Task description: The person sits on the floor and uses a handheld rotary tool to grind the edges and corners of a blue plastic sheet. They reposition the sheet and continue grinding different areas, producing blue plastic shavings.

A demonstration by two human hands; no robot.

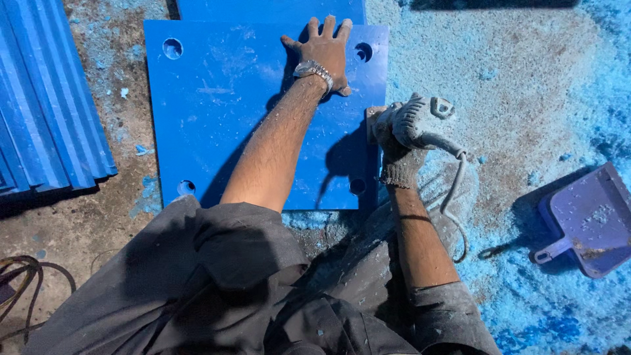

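Observation:
A square blue plastic plate point(217, 112) with a round hole near each corner lies flat on the dusty floor. My left hand point(323, 54), bare with a metal wristwatch, presses flat on the plate's far right part, fingers spread. My right hand point(397, 148), in a grey knit glove, grips a dusty grey corded power tool point(420, 118) held against the plate's right edge. The tool's cord point(457, 190) loops down beside my forearm. What the tool's working end looks like is hidden by the glove.
A stack of blue ribbed sheets point(46, 105) lies at the left. Another blue plate point(269, 10) sits beyond the first. A purple dustpan point(591, 220) rests at right among blue shavings point(539, 302). Dark cables point(23, 276) coil at lower left.

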